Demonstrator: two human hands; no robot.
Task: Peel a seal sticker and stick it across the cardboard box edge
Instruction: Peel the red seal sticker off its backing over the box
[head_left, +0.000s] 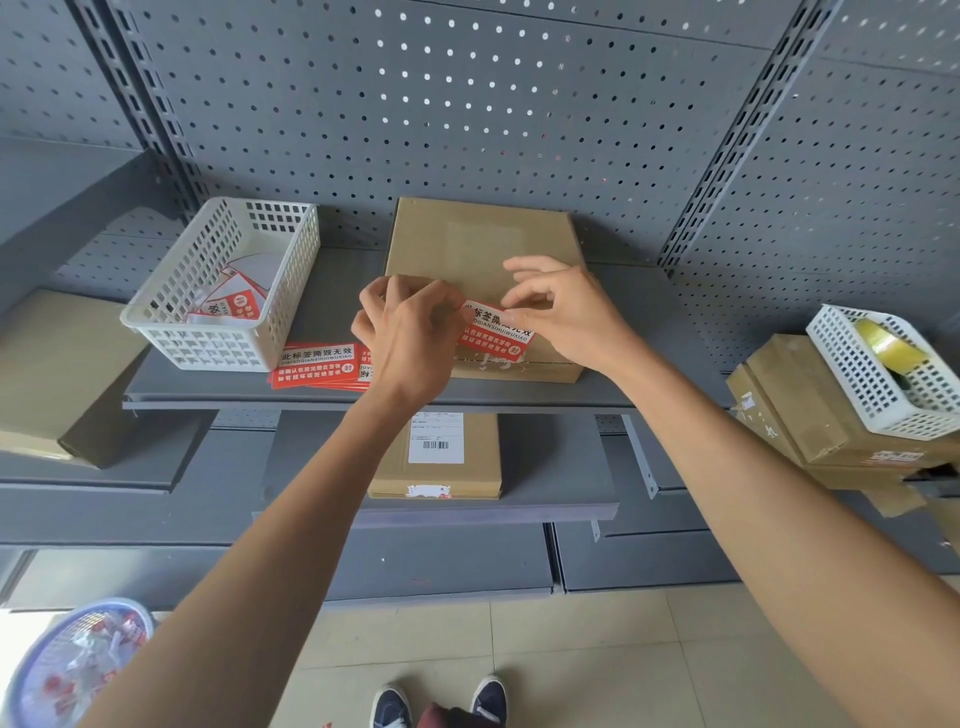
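A flat cardboard box (480, 249) lies on the grey shelf (332, 296) against the pegboard. Over its near edge I hold a red and white seal sticker (493, 335) with black characters. My left hand (410, 332) pinches the sticker's left end with curled fingers. My right hand (558, 317) pinches its upper right part between thumb and forefinger, the other fingers spread above the box top. The sticker's lower edge hangs near the box's front face, where torn white sticker remnants show. A stack of more red seal stickers (319, 366) lies on the shelf left of my left hand.
A white plastic basket (218, 286) with peeled backing papers stands left of the box. A second box (436, 454) with a barcode label sits on the lower shelf. At right, another white basket (893, 364) holding a tape roll rests on stacked cartons. A bin (78, 660) stands on the floor.
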